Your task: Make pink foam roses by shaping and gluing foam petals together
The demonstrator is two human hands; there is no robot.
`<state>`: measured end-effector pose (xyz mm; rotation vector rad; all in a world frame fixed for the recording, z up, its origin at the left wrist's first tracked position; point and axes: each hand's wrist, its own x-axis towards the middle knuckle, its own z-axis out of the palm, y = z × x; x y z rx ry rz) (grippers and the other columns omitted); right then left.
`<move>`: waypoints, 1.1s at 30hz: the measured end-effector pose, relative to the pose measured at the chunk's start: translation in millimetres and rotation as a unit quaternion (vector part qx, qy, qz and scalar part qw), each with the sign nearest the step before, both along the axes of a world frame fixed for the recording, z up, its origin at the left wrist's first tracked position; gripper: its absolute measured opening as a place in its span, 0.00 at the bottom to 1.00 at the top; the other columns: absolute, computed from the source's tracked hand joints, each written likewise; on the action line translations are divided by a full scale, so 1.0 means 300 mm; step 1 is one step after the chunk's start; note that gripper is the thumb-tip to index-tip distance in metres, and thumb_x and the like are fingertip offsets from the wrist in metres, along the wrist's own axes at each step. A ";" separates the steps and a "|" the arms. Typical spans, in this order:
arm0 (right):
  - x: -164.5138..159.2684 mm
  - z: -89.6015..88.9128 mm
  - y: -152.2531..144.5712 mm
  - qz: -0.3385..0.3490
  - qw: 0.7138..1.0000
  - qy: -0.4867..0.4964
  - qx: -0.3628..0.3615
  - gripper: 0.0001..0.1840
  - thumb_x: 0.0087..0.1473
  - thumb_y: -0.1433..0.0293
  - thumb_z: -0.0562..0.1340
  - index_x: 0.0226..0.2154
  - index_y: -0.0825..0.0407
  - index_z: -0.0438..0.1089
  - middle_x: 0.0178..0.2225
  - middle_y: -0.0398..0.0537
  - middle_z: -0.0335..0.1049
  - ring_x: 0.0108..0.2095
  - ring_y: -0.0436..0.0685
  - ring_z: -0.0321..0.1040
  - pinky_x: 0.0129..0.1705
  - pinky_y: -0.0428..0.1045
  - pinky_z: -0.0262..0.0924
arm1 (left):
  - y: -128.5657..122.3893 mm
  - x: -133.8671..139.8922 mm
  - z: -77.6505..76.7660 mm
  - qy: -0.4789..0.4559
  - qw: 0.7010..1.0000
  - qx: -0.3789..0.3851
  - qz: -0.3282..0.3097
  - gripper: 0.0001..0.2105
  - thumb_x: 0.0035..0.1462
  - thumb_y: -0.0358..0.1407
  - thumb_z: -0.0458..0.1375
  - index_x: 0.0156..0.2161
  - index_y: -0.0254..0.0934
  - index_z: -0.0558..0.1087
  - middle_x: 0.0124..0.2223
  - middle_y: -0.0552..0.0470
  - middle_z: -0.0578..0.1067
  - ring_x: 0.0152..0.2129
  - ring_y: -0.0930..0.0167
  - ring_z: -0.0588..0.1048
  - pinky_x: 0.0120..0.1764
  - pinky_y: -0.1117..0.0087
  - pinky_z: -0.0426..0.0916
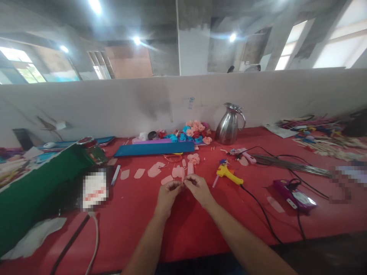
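Observation:
Between my fingertips stands a narrow pink paper piece [182,175], upright and small. My left hand [168,195] pinches it low down from one side. From the other side, the thumb and fingers of my right hand [200,188] close on the same piece, and the two hands nearly touch. Just beyond them lie several cut pink petals [156,169] and a pink paper flower [194,158]. A yellow hot glue gun [230,175] rests to the right of my right hand, its clear glue stick pointing left.
Behind the petals lies a long blue sheet [155,149], with several paper flowers [197,130] past it. A steel jug [228,125] stands near the white partition [129,103]. A purple power strip [295,195] and cables lie right; a green box wall [43,191] rises left.

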<state>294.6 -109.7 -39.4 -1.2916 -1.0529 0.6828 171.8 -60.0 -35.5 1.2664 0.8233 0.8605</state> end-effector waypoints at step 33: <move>0.139 0.070 -0.040 -0.176 0.950 -0.257 -0.020 0.10 0.50 0.70 0.54 0.33 0.53 0.70 0.33 0.48 0.71 0.35 0.54 0.66 0.39 0.48 0.59 | 0.016 0.000 -0.003 -0.073 0.993 -0.053 0.077 0.14 0.36 0.37 0.68 0.33 0.35 0.78 0.32 0.50 0.78 0.28 0.72 0.73 0.36 0.72 0.65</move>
